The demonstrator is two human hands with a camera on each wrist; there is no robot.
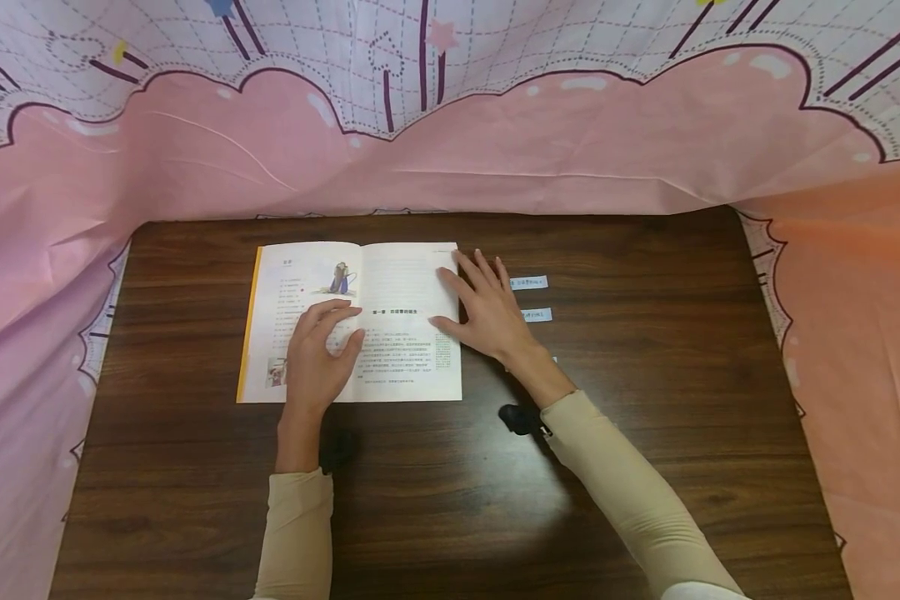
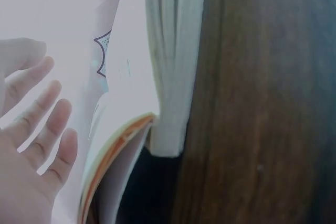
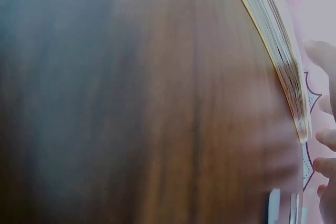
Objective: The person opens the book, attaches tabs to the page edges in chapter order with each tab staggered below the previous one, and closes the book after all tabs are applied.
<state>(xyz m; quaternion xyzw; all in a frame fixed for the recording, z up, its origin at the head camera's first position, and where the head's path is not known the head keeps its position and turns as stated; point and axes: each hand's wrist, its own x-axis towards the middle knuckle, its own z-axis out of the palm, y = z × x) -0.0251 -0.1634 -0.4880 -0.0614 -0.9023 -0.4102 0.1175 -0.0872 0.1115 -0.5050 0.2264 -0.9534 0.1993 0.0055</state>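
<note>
Fingers spread, bare left hand (image 1: 318,354) over one side, bare right hand (image 1: 491,315) at the other edge, and there it lay: an open paper book (image 1: 393,279), yellow-edged, white, black-printed, coloured drawing (image 1: 341,278) at left, on a dark-brown wood-grain table (image 1: 420,492).

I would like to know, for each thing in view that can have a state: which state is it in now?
book: open, text showing
left hand: fingers slightly bent, over the book
right hand: fingers spread, at the book's right edge
paper strips: lying writing up, partly hidden
cloth: hanging, creased
</note>
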